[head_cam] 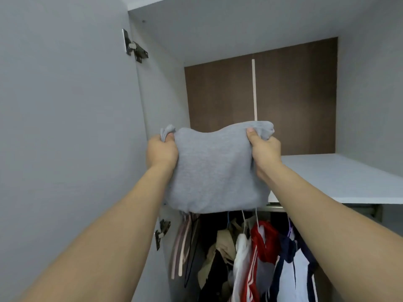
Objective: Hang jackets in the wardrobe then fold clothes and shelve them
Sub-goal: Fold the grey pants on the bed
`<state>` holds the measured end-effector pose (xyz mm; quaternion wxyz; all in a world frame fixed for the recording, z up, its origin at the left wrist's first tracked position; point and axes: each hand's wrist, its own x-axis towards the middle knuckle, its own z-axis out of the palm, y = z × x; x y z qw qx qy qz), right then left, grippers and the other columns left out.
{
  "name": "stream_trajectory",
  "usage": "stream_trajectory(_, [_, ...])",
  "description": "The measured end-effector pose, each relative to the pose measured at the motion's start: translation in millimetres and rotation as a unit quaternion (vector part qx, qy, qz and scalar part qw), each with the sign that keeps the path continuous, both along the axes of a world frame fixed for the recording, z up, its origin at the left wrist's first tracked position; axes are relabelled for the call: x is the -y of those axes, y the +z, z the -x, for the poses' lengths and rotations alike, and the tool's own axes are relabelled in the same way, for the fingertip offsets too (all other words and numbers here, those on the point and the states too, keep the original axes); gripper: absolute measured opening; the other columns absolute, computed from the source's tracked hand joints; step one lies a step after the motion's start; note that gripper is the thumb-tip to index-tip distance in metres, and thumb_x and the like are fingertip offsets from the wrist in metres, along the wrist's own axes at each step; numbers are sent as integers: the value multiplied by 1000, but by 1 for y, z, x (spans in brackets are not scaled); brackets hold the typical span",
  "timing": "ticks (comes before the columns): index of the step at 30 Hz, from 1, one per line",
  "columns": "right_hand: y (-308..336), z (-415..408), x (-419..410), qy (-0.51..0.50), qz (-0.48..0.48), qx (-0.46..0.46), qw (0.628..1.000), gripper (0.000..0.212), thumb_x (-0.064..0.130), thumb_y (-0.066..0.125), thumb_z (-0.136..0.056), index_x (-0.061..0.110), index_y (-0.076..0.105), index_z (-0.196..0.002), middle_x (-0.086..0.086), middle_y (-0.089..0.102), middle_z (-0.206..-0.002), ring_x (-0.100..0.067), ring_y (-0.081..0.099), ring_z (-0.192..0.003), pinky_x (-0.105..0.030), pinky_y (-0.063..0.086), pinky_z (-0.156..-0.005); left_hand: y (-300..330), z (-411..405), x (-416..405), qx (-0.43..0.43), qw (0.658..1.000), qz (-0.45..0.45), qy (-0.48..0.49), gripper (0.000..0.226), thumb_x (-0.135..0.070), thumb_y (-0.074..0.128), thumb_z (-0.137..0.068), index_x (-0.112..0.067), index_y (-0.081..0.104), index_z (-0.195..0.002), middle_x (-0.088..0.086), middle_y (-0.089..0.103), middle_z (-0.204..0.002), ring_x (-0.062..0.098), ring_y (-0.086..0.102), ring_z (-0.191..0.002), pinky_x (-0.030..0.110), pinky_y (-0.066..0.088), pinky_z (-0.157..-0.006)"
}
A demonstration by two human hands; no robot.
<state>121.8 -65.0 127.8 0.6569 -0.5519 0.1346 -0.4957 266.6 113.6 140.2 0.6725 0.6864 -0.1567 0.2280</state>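
A folded grey garment [214,168] is held up at the front edge of the wardrobe's top shelf [340,177], gripped at its sides by left hand [161,152] & right hand [265,152], thumbs on top. Jackets [261,253] hang below. No writing is legible.

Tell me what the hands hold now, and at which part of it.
Both hands hold one folded grey garment. The left hand grips its upper left corner, the right hand its upper right corner, thumbs on top.
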Motion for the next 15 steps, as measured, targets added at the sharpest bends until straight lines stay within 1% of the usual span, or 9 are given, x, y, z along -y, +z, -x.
stream_trajectory(1, [4, -11, 9, -3, 8, 2, 1000, 25, 37, 68, -90, 16, 63, -103, 1, 68, -102, -16, 65, -95, -30, 52, -87, 2, -13, 10, 0, 1000, 9, -3, 30, -40, 55, -94, -23, 56, -69, -10, 64, -84, 19, 60, -81, 30, 49, -77])
stream_trajectory(3, [13, -34, 26, -4, 17, 8, 1000, 16, 37, 67, -91, 23, 60, -88, 8, 65, -91, -11, 64, -85, -22, 49, -72, 9, -38, 29, -3, 1000, 15, -4, 32, -39, 55, -95, -23, 57, -66, -10, 62, -73, 17, 60, -72, 28, 45, -66])
stream_trajectory(5, [18, -57, 44, -1, 24, 8, 1000, 18, 39, 67, -90, 28, 56, -81, 10, 64, -87, -6, 60, -80, -19, 45, -64, 15, -62, 47, -6, 1000, 14, -7, 31, -38, 55, -94, -22, 58, -67, -6, 62, -70, 20, 61, -72, 29, 48, -67])
stream_trajectory(7, [19, -79, 63, -3, 30, 3, 1000, 19, 39, 67, -90, 27, 55, -81, 9, 64, -89, -8, 61, -82, -22, 47, -70, 20, -86, 62, -13, 1000, -3, 0, 29, -37, 55, -93, -18, 60, -71, -2, 65, -75, 26, 65, -81, 32, 51, -75])
stream_trajectory(8, [19, -91, 73, -2, 31, 0, 1000, 19, 39, 67, -90, 27, 55, -81, 9, 64, -89, -10, 61, -83, -25, 47, -72, 23, -98, 70, -15, 1000, -10, 6, 27, -37, 56, -92, -16, 63, -77, 2, 69, -82, 28, 66, -87, 33, 53, -79])
stream_trajectory(10, [19, -112, 91, -5, 33, -15, 999, 20, 39, 66, -91, 26, 54, -82, 8, 62, -88, -13, 60, -83, -27, 46, -73, 28, -119, 87, -22, 1000, -14, 17, 28, -36, 58, -91, -12, 70, -99, 10, 72, -102, 30, 67, -98, 35, 53, -88])
stream_trajectory(11, [19, -123, 99, -10, 32, -23, 999, 19, 39, 66, -91, 26, 54, -84, 8, 61, -87, -15, 60, -84, -28, 46, -73, 30, -129, 96, -26, 999, -17, 22, 31, -35, 58, -92, -10, 69, -106, 10, 71, -106, 30, 66, -101, 33, 52, -88])
stream_trajectory(13, [21, -142, 113, -25, 31, -38, 998, 21, 41, 65, -90, 25, 53, -85, 8, 60, -85, -19, 60, -85, -33, 48, -78, 35, -147, 110, -29, 999, -27, 28, 28, -34, 58, -92, -12, 67, -106, 9, 68, -103, 31, 66, -103, 29, 48, -83])
stream_trajectory(15, [28, -161, 125, -50, 46, -49, 996, 23, 43, 64, -90, 25, 52, -81, 6, 61, -84, -21, 61, -85, -36, 51, -81, 38, -165, 121, -32, 999, -30, 33, 31, -34, 57, -92, -11, 66, -111, 9, 68, -116, 31, 64, -107, 27, 45, -83])
